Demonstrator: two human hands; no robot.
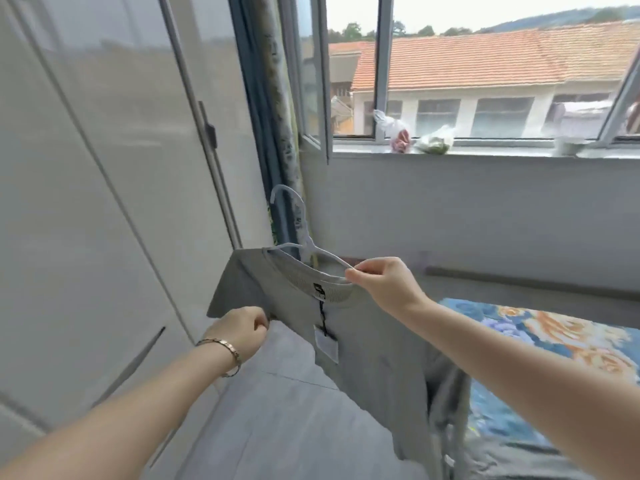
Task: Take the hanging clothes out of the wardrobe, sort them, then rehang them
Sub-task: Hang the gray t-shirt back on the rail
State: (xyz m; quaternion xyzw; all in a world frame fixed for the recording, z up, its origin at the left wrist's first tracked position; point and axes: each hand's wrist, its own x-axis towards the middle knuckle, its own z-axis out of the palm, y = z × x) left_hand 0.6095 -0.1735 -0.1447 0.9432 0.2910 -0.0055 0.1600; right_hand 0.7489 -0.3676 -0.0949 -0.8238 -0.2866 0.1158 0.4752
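A grey T-shirt with a dangling tag hangs in front of me, half on a white plastic hanger. One hanger arm sits inside the left shoulder, while the other arm sticks out through the collar. My right hand pinches the collar edge together with that free hanger arm. My left hand, with a bracelet on its wrist, grips the shirt fabric below the left sleeve. The wardrobe with its white doors closed stands to my left.
A bed with a blue floral cover lies at the right, with darker grey cloth at its near edge. Ahead is an open window with plastic bags and a cup on its sill. A curtain hangs beside the wardrobe.
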